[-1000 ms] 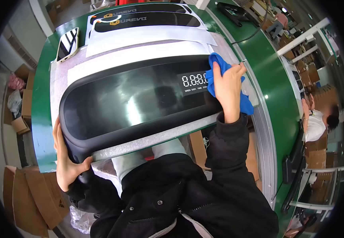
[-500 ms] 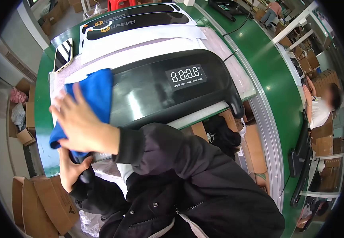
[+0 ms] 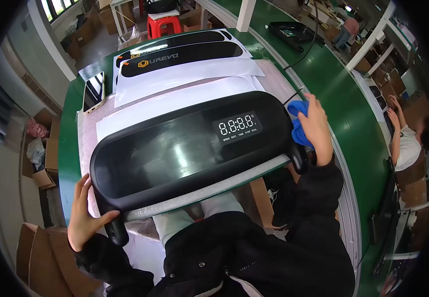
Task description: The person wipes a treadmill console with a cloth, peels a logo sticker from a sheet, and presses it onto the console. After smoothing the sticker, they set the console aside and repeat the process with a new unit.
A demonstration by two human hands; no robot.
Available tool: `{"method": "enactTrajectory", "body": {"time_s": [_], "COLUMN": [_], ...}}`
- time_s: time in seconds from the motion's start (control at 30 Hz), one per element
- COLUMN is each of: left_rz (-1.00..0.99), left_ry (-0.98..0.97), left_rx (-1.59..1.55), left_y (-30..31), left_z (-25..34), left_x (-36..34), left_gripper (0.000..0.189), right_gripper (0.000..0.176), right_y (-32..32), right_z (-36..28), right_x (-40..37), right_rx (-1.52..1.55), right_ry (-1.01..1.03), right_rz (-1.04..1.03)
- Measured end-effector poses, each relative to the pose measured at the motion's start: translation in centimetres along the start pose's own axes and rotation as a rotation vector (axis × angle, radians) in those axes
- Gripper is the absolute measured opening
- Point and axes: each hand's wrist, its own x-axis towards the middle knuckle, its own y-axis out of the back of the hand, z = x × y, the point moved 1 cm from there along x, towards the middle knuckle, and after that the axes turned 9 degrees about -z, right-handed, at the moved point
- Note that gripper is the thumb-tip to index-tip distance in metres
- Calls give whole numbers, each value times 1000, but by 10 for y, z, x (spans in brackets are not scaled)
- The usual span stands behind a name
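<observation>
A long black panel (image 3: 175,153) with rounded ends and a lit digit display (image 3: 237,128) lies across the padded board before me. My left hand (image 3: 87,214) rests at its lower left corner, thumb and fingers spread around the edge by a short black handle (image 3: 117,230). At the panel's right end, my right hand (image 3: 315,126) is closed on a blue cloth (image 3: 299,123), just above the other handle (image 3: 297,157).
White sheets (image 3: 145,105) and printed black overlays (image 3: 185,58) lie behind the panel. A phone (image 3: 94,93) is at the back left. Beyond stands a red stool (image 3: 164,26). A co-worker (image 3: 406,147) sits at the far right.
My right hand has carried the blue cloth from the panel's left end to its right end. The panel's left part is uncovered, and my left hand remains at the lower left corner.
</observation>
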Motion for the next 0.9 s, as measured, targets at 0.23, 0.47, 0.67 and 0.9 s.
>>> {"method": "enactTrajectory", "body": {"time_s": [0.23, 0.47, 0.67, 0.9], "left_rz": [-47, -202, -132, 261], "left_ry": [-141, 347, 427, 273], "left_rx": [-16, 324, 210, 430], "left_y": [70, 19, 23, 41], "left_z": [18, -38, -71, -50], "left_x": [163, 325, 344, 322], "left_gripper": [32, 62, 58, 34], "right_gripper": [37, 30, 29, 33], "right_y": [-56, -64, -64, -59], "right_z": [40, 34, 34, 33], "right_x": [35, 35, 35, 34], "right_rx": [-178, -202, -185, -170], "right_ry": [221, 181, 171, 178], "right_rz": [155, 186, 171, 137]}}
